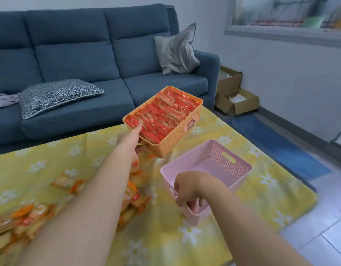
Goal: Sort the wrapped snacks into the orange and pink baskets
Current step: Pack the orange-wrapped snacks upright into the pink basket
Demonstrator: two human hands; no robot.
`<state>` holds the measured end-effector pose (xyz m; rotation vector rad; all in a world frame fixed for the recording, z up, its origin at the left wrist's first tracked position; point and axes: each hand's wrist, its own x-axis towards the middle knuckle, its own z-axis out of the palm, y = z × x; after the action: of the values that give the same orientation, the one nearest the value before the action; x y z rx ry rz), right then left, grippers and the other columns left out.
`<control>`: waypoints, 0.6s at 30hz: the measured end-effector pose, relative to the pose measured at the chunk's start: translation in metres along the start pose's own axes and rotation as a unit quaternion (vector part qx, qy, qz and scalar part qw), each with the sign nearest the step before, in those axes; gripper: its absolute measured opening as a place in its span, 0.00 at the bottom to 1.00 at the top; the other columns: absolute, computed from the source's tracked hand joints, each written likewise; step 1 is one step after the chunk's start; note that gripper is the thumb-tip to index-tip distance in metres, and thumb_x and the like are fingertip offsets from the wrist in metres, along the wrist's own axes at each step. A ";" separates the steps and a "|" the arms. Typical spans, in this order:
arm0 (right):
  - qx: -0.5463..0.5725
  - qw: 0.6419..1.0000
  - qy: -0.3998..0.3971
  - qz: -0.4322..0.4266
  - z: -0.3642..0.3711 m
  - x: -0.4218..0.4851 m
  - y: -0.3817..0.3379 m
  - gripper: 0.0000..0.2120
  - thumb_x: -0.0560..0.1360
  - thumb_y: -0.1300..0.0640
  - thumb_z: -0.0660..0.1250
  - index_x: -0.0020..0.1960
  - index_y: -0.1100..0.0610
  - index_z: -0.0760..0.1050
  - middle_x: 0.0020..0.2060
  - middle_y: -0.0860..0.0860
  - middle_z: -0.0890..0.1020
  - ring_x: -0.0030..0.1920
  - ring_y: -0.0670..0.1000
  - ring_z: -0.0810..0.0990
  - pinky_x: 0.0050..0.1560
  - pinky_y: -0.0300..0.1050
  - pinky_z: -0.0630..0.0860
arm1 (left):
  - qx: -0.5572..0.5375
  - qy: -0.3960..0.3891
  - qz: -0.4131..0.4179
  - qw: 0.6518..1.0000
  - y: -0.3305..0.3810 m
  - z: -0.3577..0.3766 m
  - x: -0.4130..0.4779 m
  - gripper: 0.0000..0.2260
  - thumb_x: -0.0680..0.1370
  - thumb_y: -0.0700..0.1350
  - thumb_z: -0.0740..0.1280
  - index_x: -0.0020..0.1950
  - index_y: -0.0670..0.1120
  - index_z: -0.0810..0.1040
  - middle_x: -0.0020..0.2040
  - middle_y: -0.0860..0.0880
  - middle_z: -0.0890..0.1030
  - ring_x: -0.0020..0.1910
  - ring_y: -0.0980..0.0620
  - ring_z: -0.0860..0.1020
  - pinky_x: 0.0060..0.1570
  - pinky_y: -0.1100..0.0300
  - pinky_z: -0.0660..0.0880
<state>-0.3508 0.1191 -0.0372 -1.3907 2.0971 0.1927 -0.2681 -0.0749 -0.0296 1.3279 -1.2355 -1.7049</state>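
My left hand (130, 139) grips the near corner of the orange basket (177, 138), thumb over the rim, and holds it tilted above the yellow cloth. Red wrapped snacks (162, 116) pack the basket in rows. My right hand (189, 191) grips the near wall of the pink basket (231, 166), fingers curled over its rim. The pink basket looks empty and stands on the cloth. Orange-and-cream wrapped snacks (67, 182) lie loose on the cloth at the left, partly hidden by my left arm.
A yellow flowered cloth (252, 198) covers the low table. Behind it stands a blue sofa (79, 60) with a patterned cushion (58, 96) and a grey pillow (175, 52). Open cardboard boxes (237, 101) sit on the floor at the right, by a blue mat (277, 143).
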 end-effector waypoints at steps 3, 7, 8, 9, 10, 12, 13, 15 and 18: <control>0.037 0.998 -0.051 -0.022 -0.001 0.003 0.010 0.14 0.72 0.54 0.73 0.55 0.60 0.83 0.47 0.57 0.87 0.30 0.53 0.80 0.44 0.49 0.83 | 0.049 -0.016 -0.024 0.998 -0.018 0.029 0.015 0.11 0.76 0.50 0.74 0.49 0.43 0.83 0.44 0.44 0.87 0.40 0.44 0.86 0.43 0.43 0.84; 0.095 0.991 -0.085 -0.036 0.002 0.011 0.017 0.16 0.76 0.52 0.69 0.51 0.65 0.82 0.43 0.57 0.88 0.27 0.51 0.81 0.35 0.39 0.78 | 0.112 0.003 -0.026 0.993 -0.048 0.040 0.027 0.12 0.68 0.50 0.79 0.42 0.42 0.83 0.39 0.43 0.86 0.36 0.43 0.86 0.39 0.44 0.84; 0.118 0.988 -0.092 -0.035 0.002 0.012 0.017 0.16 0.77 0.52 0.68 0.52 0.66 0.82 0.42 0.56 0.88 0.27 0.50 0.82 0.33 0.38 0.78 | 0.140 0.006 -0.014 0.990 -0.055 0.038 0.031 0.14 0.66 0.52 0.80 0.40 0.43 0.83 0.38 0.44 0.86 0.36 0.44 0.86 0.41 0.44 0.84; 0.141 0.985 -0.095 -0.030 0.003 0.013 0.017 0.16 0.78 0.53 0.67 0.53 0.67 0.82 0.41 0.57 0.88 0.27 0.50 0.83 0.33 0.38 0.78 | 0.165 0.008 -0.004 0.986 -0.058 0.035 0.030 0.15 0.64 0.54 0.80 0.39 0.44 0.84 0.38 0.45 0.86 0.36 0.44 0.86 0.43 0.45 0.84; 0.158 0.983 -0.092 -0.026 0.003 0.013 0.017 0.16 0.79 0.54 0.67 0.53 0.68 0.82 0.40 0.58 0.88 0.28 0.51 0.83 0.34 0.39 0.80 | 0.175 0.002 0.003 0.985 -0.060 0.032 0.030 0.16 0.64 0.56 0.80 0.40 0.44 0.84 0.39 0.46 0.86 0.37 0.44 0.86 0.45 0.46 0.84; 0.146 0.987 -0.063 -0.020 0.002 0.009 0.012 0.16 0.79 0.53 0.66 0.51 0.67 0.82 0.38 0.58 0.87 0.30 0.51 0.83 0.35 0.44 0.82 | 0.174 -0.026 0.003 0.984 -0.053 0.026 0.018 0.17 0.66 0.56 0.78 0.45 0.44 0.85 0.42 0.45 0.87 0.40 0.44 0.86 0.45 0.46 0.84; 0.106 0.994 -0.014 -0.016 0.000 0.006 0.010 0.16 0.79 0.51 0.66 0.48 0.65 0.82 0.35 0.55 0.87 0.31 0.50 0.83 0.37 0.45 0.81 | 0.179 -0.042 0.000 0.983 -0.046 0.024 0.006 0.16 0.70 0.56 0.76 0.47 0.45 0.84 0.44 0.45 0.86 0.42 0.44 0.86 0.45 0.48 0.84; 0.016 0.990 0.141 0.000 -0.004 0.001 -0.001 0.13 0.78 0.48 0.64 0.44 0.58 0.78 0.37 0.51 0.82 0.39 0.54 0.82 0.41 0.47 0.75 | 0.252 -0.063 0.025 0.966 -0.038 0.008 -0.012 0.12 0.75 0.56 0.71 0.46 0.47 0.81 0.45 0.47 0.84 0.42 0.47 0.84 0.42 0.53 0.82; 0.081 0.963 0.252 -0.052 0.002 -0.004 -0.037 0.06 0.76 0.53 0.63 0.43 0.55 0.73 0.43 0.55 0.79 0.47 0.61 0.79 0.43 0.48 0.71 | 0.407 -0.079 0.103 0.904 -0.037 -0.040 -0.044 0.10 0.76 0.51 0.68 0.40 0.47 0.80 0.35 0.48 0.78 0.35 0.48 0.77 0.37 0.58 0.76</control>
<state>-0.3168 0.1071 -0.0285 -1.5608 2.3618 -0.4102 -0.2154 -0.0339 -0.0499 1.4282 -2.2485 -1.1800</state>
